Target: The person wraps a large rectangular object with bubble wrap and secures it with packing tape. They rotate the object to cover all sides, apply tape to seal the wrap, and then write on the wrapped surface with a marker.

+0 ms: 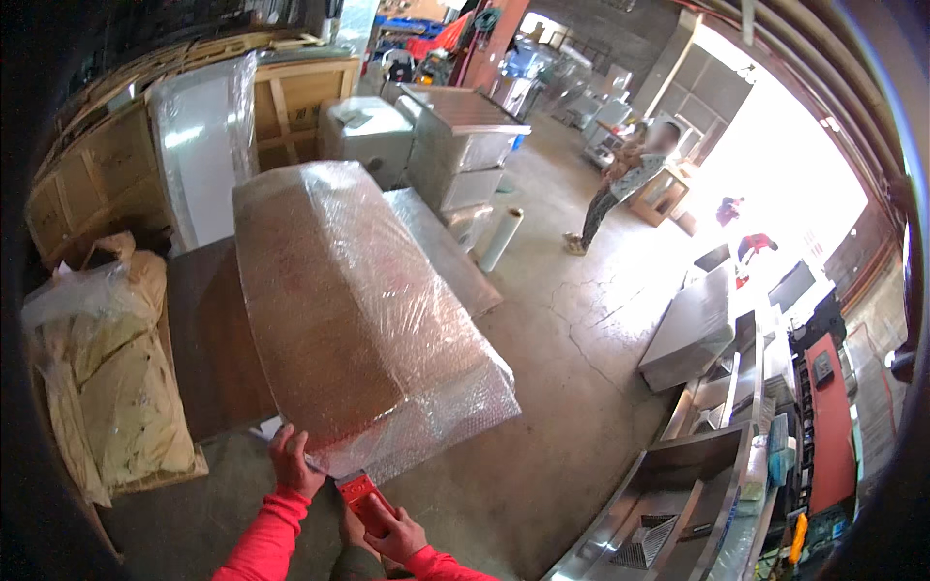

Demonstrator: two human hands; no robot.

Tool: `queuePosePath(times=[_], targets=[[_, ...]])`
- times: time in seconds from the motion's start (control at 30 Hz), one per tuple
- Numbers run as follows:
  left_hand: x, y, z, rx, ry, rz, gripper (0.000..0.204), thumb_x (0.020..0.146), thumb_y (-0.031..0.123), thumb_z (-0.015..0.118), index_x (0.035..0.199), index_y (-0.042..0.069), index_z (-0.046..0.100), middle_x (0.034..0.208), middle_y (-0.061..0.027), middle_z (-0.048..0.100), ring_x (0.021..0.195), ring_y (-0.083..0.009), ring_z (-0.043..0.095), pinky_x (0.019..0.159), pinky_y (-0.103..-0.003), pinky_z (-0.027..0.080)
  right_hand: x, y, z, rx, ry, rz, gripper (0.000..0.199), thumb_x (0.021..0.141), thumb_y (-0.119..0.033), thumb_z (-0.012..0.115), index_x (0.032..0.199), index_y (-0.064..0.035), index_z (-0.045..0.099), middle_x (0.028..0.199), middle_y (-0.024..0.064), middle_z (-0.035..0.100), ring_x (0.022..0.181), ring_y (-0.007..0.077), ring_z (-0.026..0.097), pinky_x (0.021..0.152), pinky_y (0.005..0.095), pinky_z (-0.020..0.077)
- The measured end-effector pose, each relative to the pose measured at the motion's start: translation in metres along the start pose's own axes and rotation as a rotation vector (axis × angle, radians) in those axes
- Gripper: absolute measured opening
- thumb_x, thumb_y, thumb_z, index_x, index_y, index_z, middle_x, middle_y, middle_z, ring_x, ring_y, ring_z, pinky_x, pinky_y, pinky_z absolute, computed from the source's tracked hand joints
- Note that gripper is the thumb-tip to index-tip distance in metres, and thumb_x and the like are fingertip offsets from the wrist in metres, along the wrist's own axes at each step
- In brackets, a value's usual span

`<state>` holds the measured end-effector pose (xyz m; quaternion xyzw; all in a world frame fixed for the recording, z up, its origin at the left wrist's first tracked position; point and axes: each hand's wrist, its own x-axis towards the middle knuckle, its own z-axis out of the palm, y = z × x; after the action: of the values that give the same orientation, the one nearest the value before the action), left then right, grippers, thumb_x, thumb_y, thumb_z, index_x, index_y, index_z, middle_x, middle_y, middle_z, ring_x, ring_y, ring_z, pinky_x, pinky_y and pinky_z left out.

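Note:
A large flat package (pixel 310 310), brown cardboard under clear bubble wrap (pixel 426 431), lies before me on a wide dark board (pixel 213 339). At its near left corner my left hand (pixel 295 465) has its fingers closed on the edge of the bubble wrap. Just to the right, my right hand (pixel 399 535) grips a red handheld tape dispenser (pixel 362 496), its front end touching or close to the near edge of the wrap. Between my left fingers and the dispenser runs a short thin strip, too small to make out clearly.
Left stands a paper-and-plastic-covered bundle (pixel 121 368). Wooden crates (pixel 300 107), wrapped panels and boxed units (pixel 460 145) fill the back, near an upright plastic roll (pixel 501 240). Stainless steel sinks (pixel 668 494) line the right. A person (pixel 630 184) stands farther off.

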<state>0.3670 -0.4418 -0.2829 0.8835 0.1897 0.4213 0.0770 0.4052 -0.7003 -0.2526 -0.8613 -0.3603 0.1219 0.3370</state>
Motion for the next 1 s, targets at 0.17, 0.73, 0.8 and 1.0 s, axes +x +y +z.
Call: queuePosePath(times=[0.17, 0.73, 0.8, 1.0], targets=[[-0.043, 0.002, 0.018, -0.483, -0.005, -0.679, 0.128, 0.065, 0.034, 0.093, 0.158, 0.004, 0.009, 0.154, -0.0216, 0.028, 0.141, -0.0391, 0.032, 0.117, -0.05, 0.029, 0.014, 0.007, 0.012, 0.022, -0.001, 0.094, 0.085, 0.075, -0.043, 0.078, 0.152, -0.0335, 0.042, 0.1, 0.0145, 0.065, 0.082, 0.0354, 0.067, 0.072, 0.0467, 0.0583], [-0.1, 0.039, 0.036, -1.05, -0.853, -1.455, 0.093, 0.08, 0.047, 0.073, 0.151, 0.013, 0.023, 0.147, -0.013, 0.041, 0.134, -0.0326, 0.045, 0.113, -0.05, 0.036, -0.021, -0.017, -0.006, 0.032, 0.152, 0.039, 0.085, 0.07, -0.045, 0.083, 0.147, -0.0313, 0.049, 0.094, 0.0188, 0.06, 0.072, 0.0388, 0.064, 0.064, 0.0462, 0.0562], [-0.093, 0.028, 0.031, -0.977, -0.894, -1.352, 0.09, 0.081, 0.049, 0.071, 0.15, 0.014, 0.026, 0.146, -0.0121, 0.044, 0.133, -0.032, 0.046, 0.112, -0.05, 0.036, -0.018, -0.018, -0.008, 0.041, 0.134, 0.045, 0.084, 0.071, -0.045, 0.083, 0.147, -0.0311, 0.049, 0.095, 0.0193, 0.061, 0.073, 0.0386, 0.065, 0.065, 0.0458, 0.0568], [-0.065, -0.005, 0.008, -0.595, -1.111, -0.899, 0.081, 0.082, 0.055, 0.065, 0.147, 0.017, 0.037, 0.142, -0.0096, 0.051, 0.131, -0.0301, 0.05, 0.112, -0.05, 0.038, -0.013, -0.019, -0.004, 0.072, 0.263, -0.028, 0.082, 0.072, -0.045, 0.083, 0.146, -0.0308, 0.05, 0.097, 0.0197, 0.062, 0.075, 0.039, 0.066, 0.066, 0.0464, 0.0578]])
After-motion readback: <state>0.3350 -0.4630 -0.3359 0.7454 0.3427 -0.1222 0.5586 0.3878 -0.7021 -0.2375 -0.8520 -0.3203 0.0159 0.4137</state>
